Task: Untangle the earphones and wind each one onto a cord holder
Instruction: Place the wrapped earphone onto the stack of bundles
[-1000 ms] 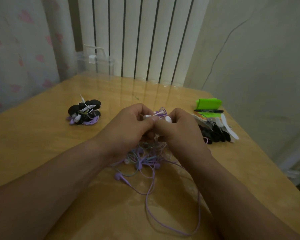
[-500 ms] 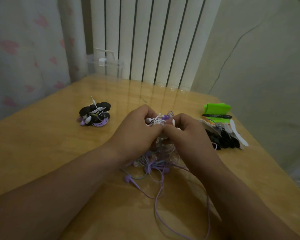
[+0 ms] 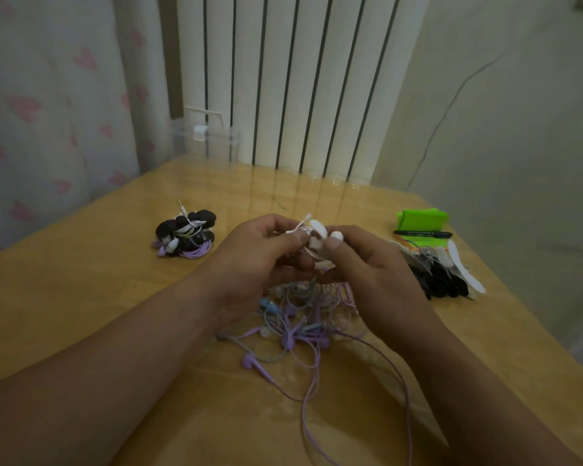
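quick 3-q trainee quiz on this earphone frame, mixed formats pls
1. True or false: the left hand and right hand both pinch a white earphone above the table.
2. The bundle of wound earphones lies: A) left of the hands B) right of them C) under them.
3. Fill in: the item under the black pen is coloured ____.
Key: 1 true; 2 A; 3 green.
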